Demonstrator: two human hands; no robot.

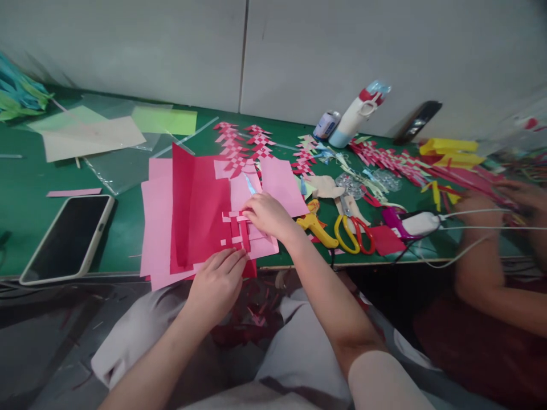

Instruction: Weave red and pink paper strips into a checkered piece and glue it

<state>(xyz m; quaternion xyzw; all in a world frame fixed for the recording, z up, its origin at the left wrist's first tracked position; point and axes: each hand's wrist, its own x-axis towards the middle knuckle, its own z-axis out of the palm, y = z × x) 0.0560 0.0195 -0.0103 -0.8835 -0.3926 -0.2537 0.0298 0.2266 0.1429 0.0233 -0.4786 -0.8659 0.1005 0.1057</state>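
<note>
On the stack of pink and red paper sheets (205,199) lies a small woven piece of pink and red paper strips (234,232). My right hand (267,215) pinches the piece's upper right edge, thumb and fingertips together on a strip. Lower down, my left hand (219,279) lies with its fingers stretched over the lower ends of the strips, pressing on the paper near the table edge. Its thumb is hidden. Just beyond the sheets lie finished-looking woven red and pink paper chains (260,141) with pointed edges.
A phone (68,238) lies at the left. To the right are a yellow glue gun (317,225), scissors (354,233) and a white charger (421,223) with cables. A bottle (356,118) and a can (327,124) stand behind. A co-worker's arms (478,250) are at the far right.
</note>
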